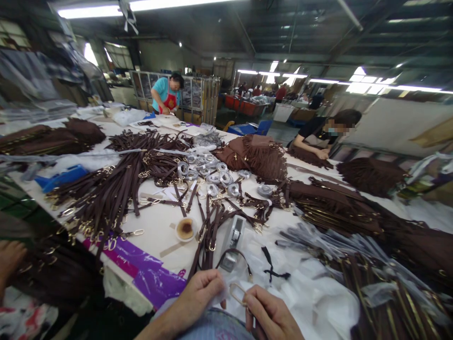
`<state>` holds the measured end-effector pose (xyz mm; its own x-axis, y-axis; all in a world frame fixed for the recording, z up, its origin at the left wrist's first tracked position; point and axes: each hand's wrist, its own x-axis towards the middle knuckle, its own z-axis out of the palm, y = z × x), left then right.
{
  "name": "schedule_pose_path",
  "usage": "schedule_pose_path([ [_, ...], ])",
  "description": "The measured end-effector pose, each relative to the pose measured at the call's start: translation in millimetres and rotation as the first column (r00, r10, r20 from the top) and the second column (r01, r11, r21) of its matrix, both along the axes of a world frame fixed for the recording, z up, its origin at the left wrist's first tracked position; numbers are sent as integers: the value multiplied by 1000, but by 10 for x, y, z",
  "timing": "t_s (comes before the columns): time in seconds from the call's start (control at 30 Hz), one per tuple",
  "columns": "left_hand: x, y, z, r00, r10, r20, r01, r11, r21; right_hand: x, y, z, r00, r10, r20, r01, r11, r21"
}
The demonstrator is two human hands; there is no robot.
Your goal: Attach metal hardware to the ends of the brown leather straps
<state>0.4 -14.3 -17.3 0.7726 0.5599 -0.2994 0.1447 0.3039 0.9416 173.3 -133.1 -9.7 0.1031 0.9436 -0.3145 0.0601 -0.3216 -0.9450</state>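
Low in the head view, my right hand (271, 314) pinches an oval gold-coloured metal clasp (236, 293) between thumb and fingers. To its left is my left hand (200, 295), closed with thumb against curled fingers; what it grips is blurred and I cannot make it out. Just beyond both hands stands a grey tape dispenser (234, 231), with a thin dark strap (244, 257) looping across its near end. Brown leather straps (212, 226) with gold hardware lie left of the dispenser. White plastic sheeting (300, 283) spreads beside my right hand.
A large pile of brown straps (116, 184) covers the table's left side. Coiled, wrapped straps (212, 177) lie mid-table near a round dish (186, 230). Brown fringed pieces (255, 156) are stacked beyond. Co-workers stand at the far side (166, 94) and right (325, 132); another's hand (10, 259) shows left.
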Motion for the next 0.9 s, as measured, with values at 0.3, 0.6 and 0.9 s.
schedule_pose_path([
  [0.3,8,45,33,999,-45,-19,47,996,72,72,9,-75,999,1,42,-1,1000,8],
  [0.6,-2,64,-3,997,-60,46,59,998,35,85,25,-1,989,97,113,-98,995,6],
  [0.9,24,64,134,988,-116,-100,135,967,217,-56,243,207,925,190,330,-198,980,-11],
])
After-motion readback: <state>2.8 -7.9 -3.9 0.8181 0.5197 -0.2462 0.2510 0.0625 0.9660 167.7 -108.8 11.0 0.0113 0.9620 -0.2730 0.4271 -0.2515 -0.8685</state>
